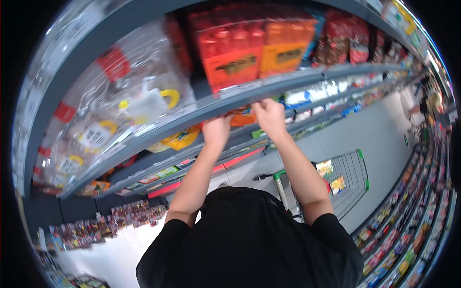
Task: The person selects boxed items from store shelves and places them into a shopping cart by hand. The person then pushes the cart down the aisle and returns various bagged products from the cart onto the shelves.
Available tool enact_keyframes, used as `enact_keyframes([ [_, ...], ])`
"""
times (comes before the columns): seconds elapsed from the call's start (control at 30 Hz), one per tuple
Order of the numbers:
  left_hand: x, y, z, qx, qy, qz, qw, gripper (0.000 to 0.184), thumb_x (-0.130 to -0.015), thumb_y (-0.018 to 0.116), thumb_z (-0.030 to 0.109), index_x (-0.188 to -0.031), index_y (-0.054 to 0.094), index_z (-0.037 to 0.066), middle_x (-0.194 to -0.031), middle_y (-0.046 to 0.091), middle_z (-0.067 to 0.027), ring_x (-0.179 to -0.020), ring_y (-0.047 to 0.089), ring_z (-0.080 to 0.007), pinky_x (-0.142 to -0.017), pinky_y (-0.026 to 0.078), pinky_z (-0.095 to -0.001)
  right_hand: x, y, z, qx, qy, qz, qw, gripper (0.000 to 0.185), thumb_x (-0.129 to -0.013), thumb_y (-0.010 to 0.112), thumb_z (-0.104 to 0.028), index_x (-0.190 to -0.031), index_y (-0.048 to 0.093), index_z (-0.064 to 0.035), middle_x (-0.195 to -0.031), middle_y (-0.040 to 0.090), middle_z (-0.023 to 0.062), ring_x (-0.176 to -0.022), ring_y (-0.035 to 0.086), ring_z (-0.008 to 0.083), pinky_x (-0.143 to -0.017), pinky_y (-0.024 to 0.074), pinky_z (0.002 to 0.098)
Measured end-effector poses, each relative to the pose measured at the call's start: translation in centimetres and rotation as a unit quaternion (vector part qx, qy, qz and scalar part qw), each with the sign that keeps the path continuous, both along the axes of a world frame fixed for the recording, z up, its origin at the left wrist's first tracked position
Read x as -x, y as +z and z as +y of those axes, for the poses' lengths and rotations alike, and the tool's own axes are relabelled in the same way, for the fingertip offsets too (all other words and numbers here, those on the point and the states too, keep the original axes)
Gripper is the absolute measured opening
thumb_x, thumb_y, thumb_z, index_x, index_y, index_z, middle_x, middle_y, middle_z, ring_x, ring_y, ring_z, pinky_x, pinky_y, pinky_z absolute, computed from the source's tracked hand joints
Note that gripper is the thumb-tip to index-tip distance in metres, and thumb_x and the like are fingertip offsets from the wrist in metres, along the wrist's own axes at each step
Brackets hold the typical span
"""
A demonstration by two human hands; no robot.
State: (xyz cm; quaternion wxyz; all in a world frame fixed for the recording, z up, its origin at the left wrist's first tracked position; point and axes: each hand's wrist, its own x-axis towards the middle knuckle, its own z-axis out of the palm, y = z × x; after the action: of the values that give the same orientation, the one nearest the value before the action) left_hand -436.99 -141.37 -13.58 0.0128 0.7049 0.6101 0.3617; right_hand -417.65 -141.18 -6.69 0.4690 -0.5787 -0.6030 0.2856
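Both my hands reach to the shelf below the top row of packs. My left hand (217,128) has its fingers curled at an orange package (244,117) that lies between the hands, under the shelf edge (192,114). On the package's other side, my right hand (270,115) is closed, with thumb and fingers pinched together near its upper edge. Blur and the shelf edge hide part of the fingertips. A yellow bag (182,138) lies to the left of my left hand on the same shelf.
Red packs (233,53), orange packs (284,47) and clear plastic bags (139,81) fill the shelf above. A shopping cart (348,180) with green corners stands at the right, on the grey floor. Another stocked shelf (408,230) runs along the far right.
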Motion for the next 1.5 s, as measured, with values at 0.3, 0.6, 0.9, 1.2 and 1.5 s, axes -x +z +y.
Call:
enact_keyframes([
  [0.3, -0.7, 6.4, -4.4, 0.149, 0.071, 0.074, 0.984, 0.042, -0.093, 0.078, 0.048, -0.102, 0.082, 0.007, -0.084, 0.078, -0.0134, -0.073, 0.074, -0.0314, -0.070, 0.055, -0.0423, -9.3, -10.3, -20.8, 0.043, -0.105, 0.031, 0.993, 0.030, -0.099, 0.073, -0.035, -0.089, 0.075, -0.0071, -0.070, 0.070, 0.0121, -0.061, 0.071, 0.0285, -0.059, 0.0534, 0.0417],
  [0.6, -7.2, 7.7, -10.2, 0.045, -0.051, 0.021, 0.997, 0.041, -0.093, 0.083, 0.039, -0.079, 0.074, 0.001, -0.070, 0.069, -0.0088, -0.061, 0.064, -0.0217, -0.060, 0.052, -0.0380, -18.5, -15.8, -45.2, 0.201, -0.373, -0.060, 0.904, 0.027, -0.095, 0.077, -0.033, -0.091, 0.075, -0.0061, -0.074, 0.069, 0.0096, -0.065, 0.068, 0.0268, -0.061, 0.0529, 0.0387],
  [0.9, -20.8, -11.9, -17.9, 0.091, -0.689, 0.270, 0.666, 0.036, -0.080, 0.082, 0.030, -0.110, 0.076, 0.010, -0.108, 0.075, -0.0147, -0.105, 0.072, -0.0316, -0.091, 0.058, -0.0448, -17.0, -18.3, -59.3, 0.414, -0.160, -0.182, 0.877, 0.041, -0.089, 0.075, -0.046, -0.104, 0.071, -0.0085, -0.095, 0.075, 0.0125, -0.092, 0.074, 0.0352, -0.078, 0.0586, 0.0476],
  [1.2, -21.6, -13.2, -20.1, 0.203, -0.569, 0.462, 0.650, 0.023, -0.083, 0.071, 0.032, -0.093, 0.080, 0.014, -0.091, 0.080, -0.0126, -0.087, 0.078, -0.0333, -0.080, 0.060, -0.0484, -14.9, -20.1, -60.3, 0.542, -0.239, -0.235, 0.771, 0.027, -0.086, 0.066, -0.035, -0.094, 0.074, -0.0109, -0.091, 0.078, 0.0182, -0.087, 0.076, 0.0386, -0.079, 0.0608, 0.0514],
  [1.5, -12.2, -13.5, -23.1, 0.189, -0.567, 0.432, 0.676, 0.022, -0.081, 0.071, 0.030, -0.092, 0.082, 0.014, -0.092, 0.080, -0.0124, -0.090, 0.078, -0.0328, -0.082, 0.060, -0.0465, -5.7, -19.8, -62.4, 0.548, -0.254, -0.278, 0.747, 0.030, -0.087, 0.063, -0.035, -0.102, 0.078, -0.0133, -0.097, 0.079, 0.0175, -0.093, 0.076, 0.0366, -0.083, 0.0616, 0.0496],
])
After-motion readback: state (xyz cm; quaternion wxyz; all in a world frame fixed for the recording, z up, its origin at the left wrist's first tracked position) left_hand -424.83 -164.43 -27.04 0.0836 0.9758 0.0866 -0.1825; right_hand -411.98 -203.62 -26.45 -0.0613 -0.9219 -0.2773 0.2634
